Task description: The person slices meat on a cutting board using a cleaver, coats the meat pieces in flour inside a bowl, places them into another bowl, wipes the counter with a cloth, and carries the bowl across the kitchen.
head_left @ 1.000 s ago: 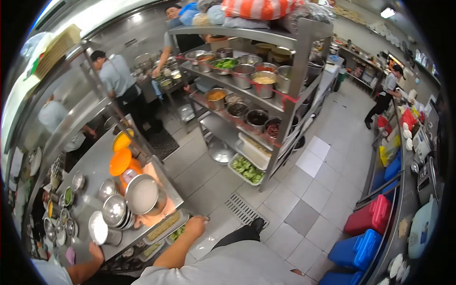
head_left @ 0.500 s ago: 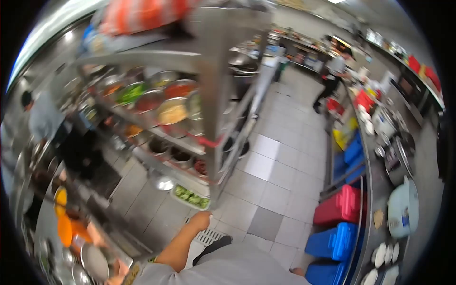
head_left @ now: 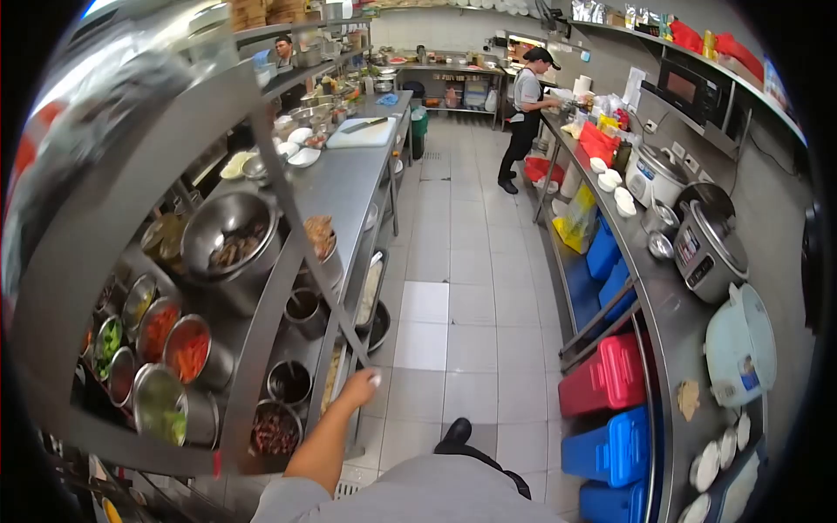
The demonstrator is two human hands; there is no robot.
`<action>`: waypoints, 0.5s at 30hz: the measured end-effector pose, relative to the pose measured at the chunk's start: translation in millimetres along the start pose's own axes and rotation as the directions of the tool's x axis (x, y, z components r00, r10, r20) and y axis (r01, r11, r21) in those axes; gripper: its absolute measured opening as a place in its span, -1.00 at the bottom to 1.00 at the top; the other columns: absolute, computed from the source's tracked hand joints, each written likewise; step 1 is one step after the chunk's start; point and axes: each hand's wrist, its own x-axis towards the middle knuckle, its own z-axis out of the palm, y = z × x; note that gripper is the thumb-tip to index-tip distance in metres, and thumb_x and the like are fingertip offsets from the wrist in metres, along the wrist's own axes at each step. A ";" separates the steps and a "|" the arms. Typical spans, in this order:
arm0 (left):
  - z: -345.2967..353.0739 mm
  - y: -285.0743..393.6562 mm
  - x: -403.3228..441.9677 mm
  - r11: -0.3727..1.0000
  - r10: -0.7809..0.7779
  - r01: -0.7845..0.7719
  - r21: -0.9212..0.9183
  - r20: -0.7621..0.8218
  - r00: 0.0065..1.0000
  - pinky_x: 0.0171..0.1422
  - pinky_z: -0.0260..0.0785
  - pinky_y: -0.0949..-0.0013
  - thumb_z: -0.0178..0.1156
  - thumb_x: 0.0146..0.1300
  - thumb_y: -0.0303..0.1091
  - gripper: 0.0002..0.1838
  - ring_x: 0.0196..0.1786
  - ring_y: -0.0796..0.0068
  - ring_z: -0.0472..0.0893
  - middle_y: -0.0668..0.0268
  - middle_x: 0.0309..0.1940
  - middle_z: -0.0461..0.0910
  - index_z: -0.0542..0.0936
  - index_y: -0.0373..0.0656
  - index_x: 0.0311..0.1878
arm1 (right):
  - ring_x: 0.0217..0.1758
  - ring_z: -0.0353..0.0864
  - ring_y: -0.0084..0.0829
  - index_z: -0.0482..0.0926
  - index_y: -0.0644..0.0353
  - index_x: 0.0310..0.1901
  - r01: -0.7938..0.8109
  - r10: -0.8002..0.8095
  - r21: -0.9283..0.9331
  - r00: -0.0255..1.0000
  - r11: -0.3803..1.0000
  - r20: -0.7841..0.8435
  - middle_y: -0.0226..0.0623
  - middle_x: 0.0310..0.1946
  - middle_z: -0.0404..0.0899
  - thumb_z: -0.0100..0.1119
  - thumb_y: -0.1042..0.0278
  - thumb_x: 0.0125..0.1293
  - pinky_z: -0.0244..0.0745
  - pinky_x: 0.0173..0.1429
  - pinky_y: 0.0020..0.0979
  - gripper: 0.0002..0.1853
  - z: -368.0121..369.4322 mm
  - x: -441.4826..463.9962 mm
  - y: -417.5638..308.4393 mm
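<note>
My left hand [head_left: 359, 389] reaches forward over the tiled floor, its fingers curled closed. A small white bit shows at the fingertips, too little to name. Beside it on the left stands a metal shelving rack [head_left: 248, 362]. The rack holds a large steel bowl with brown pieces [head_left: 235, 247], a container of sliced carrots [head_left: 189, 353] and a pot of dark red pieces [head_left: 275, 431]. My right hand is out of the picture.
A steel counter [head_left: 353, 179] with a knife on a white cutting board [head_left: 361, 132] runs along the left. On the right, a counter carries a rice cooker [head_left: 711, 253] above red [head_left: 602, 376] and blue bins [head_left: 610, 446]. A co-worker [head_left: 526, 109] stands at the right counter.
My view has turned left and moved along the aisle, so the rack now stands close on my left. My left hand stays closed. The right hand, partly visible before, has left the view.
</note>
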 end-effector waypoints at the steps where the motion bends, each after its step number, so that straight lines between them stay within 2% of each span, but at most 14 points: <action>1: 15.5 -28.6 4.1 0.988 -0.113 0.115 0.104 -0.026 0.993 0.22 0.54 0.05 0.26 0.33 -0.27 -0.64 0.12 -0.08 0.72 -0.07 0.02 0.74 0.70 -0.14 0.14 | 0.04 0.75 0.13 0.83 0.17 -0.16 0.010 -0.010 -0.009 1.000 1.000 0.015 0.07 -0.08 0.77 0.19 -0.19 0.37 0.62 0.21 0.02 -0.48 -28.7 12.0 -7.0; 2: 11.4 -26.1 -6.5 0.931 -0.357 0.346 0.116 0.091 0.930 0.18 0.57 -0.01 0.30 0.25 -0.20 -0.58 0.11 -0.14 0.72 -0.10 -0.02 0.74 0.70 -0.14 0.15 | 0.05 0.75 0.13 0.83 0.17 -0.15 0.024 -0.023 -0.020 0.999 1.000 0.026 0.07 -0.08 0.77 0.19 -0.19 0.36 0.62 0.21 0.02 -0.48 -56.6 25.0 -12.2; 3: 45.0 -106.4 -0.9 0.868 -0.403 0.305 0.391 0.197 0.894 0.16 0.59 -0.03 0.34 0.19 -0.16 -0.57 0.08 -0.12 0.73 -0.08 -0.03 0.76 0.75 -0.11 0.09 | 0.05 0.75 0.13 0.83 0.17 -0.15 0.044 -0.043 -0.039 0.999 0.998 0.033 0.07 -0.07 0.77 0.19 -0.19 0.36 0.62 0.21 0.02 -0.48 -87.6 35.2 -20.2; 4: 64.1 -148.4 -9.3 0.764 -0.441 0.129 0.632 0.367 0.819 0.19 0.58 -0.03 0.34 0.15 -0.13 -0.59 0.08 -0.10 0.74 -0.07 0.01 0.75 0.78 -0.12 0.02 | 0.06 0.75 0.13 0.83 0.17 -0.14 0.075 -0.073 -0.065 0.997 0.995 0.033 0.07 -0.07 0.77 0.19 -0.19 0.36 0.62 0.21 0.01 -0.48 -118.5 47.2 -26.8; 5: 52.3 -133.9 -20.4 0.713 -0.483 -0.194 0.674 0.673 0.561 0.21 0.58 0.00 0.37 0.14 -0.14 -0.61 0.07 -0.13 0.74 -0.07 0.03 0.74 0.80 -0.13 -0.03 | 0.06 0.75 0.13 0.82 0.17 -0.13 0.109 -0.106 -0.103 0.994 0.989 0.031 0.07 -0.07 0.77 0.19 -0.19 0.36 0.62 0.21 0.01 -0.48 -147.8 61.0 -30.5; 6: 68.9 -158.9 -34.7 0.709 -0.701 0.300 0.639 0.588 0.404 0.19 0.57 0.03 0.39 0.09 -0.17 -0.59 0.06 -0.14 0.74 -0.07 0.01 0.74 0.79 -0.15 0.00 | 0.06 0.75 0.13 0.82 0.18 -0.13 0.159 -0.156 -0.156 0.987 0.975 0.027 0.07 -0.07 0.77 0.20 -0.19 0.36 0.62 0.22 0.01 -0.48 -182.7 70.1 -39.8; 7: 71.0 -189.1 -52.2 0.802 -0.573 0.161 0.576 0.663 0.481 0.18 0.57 0.04 0.37 0.09 -0.20 -0.59 0.06 -0.12 0.75 -0.08 0.02 0.74 0.79 -0.16 0.01 | 0.07 0.75 0.13 0.82 0.18 -0.12 0.234 -0.238 -0.250 0.971 0.940 0.016 0.08 -0.07 0.77 0.20 -0.19 0.36 0.62 0.22 0.01 -0.47 -220.0 81.7 -49.1; 9: 33.2 -173.4 -106.3 0.881 -0.268 -0.167 0.443 0.757 0.596 0.15 0.57 0.05 0.33 0.08 -0.27 -0.59 0.08 -0.07 0.76 -0.09 0.03 0.73 0.78 -0.18 0.02 | 0.08 0.74 0.13 0.82 0.18 -0.11 0.351 -0.396 -0.461 0.918 0.815 -0.001 0.08 -0.07 0.77 0.20 -0.19 0.36 0.62 0.22 0.00 -0.47 -294.9 105.1 -71.2; 10: 35.3 -157.4 -86.4 0.886 -0.277 -0.144 0.440 0.753 0.596 0.15 0.57 0.05 0.33 0.08 -0.27 -0.59 0.08 -0.07 0.76 -0.09 0.03 0.73 0.78 -0.18 0.02 | 0.08 0.74 0.14 0.82 0.18 -0.10 0.353 -0.432 -0.544 0.902 0.761 -0.019 0.08 -0.07 0.77 0.20 -0.19 0.36 0.62 0.22 0.00 -0.47 -327.9 122.2 -85.2; 12: 48.7 -123.8 -41.8 0.832 -0.390 -0.118 0.543 0.723 0.570 0.16 0.56 0.04 0.26 0.12 -0.31 -0.61 0.10 -0.04 0.75 -0.10 0.06 0.72 0.78 -0.19 0.02 | 0.11 0.74 0.07 0.80 0.22 -0.07 0.075 -0.166 -0.341 0.955 0.937 -0.246 0.02 -0.05 0.78 0.16 -0.12 0.42 0.58 0.29 -0.09 -0.49 -357.2 300.3 -89.8; 13: 58.5 -116.0 -21.0 0.801 -0.447 -0.096 0.591 0.697 0.560 0.16 0.56 0.03 0.23 0.14 -0.33 -0.62 0.11 -0.03 0.75 -0.11 0.07 0.72 0.78 -0.19 0.02 | 0.11 0.74 0.07 0.80 0.22 -0.07 0.099 -0.199 -0.373 0.950 0.923 -0.241 0.02 -0.05 0.78 0.16 -0.12 0.42 0.58 0.29 -0.09 -0.49 -402.4 314.4 -122.8; 15: 70.1 -115.6 8.8 0.729 -0.566 -0.030 0.683 0.628 0.533 0.17 0.55 0.02 0.17 0.18 -0.36 -0.63 0.13 0.01 0.75 -0.12 0.10 0.71 0.79 -0.19 0.02 | 0.16 0.72 0.10 0.79 0.31 -0.08 0.187 -0.213 -0.104 0.899 0.977 -0.384 0.15 0.02 0.74 0.26 -0.14 0.34 0.58 0.33 -0.08 -0.44 -510.7 321.1 -215.0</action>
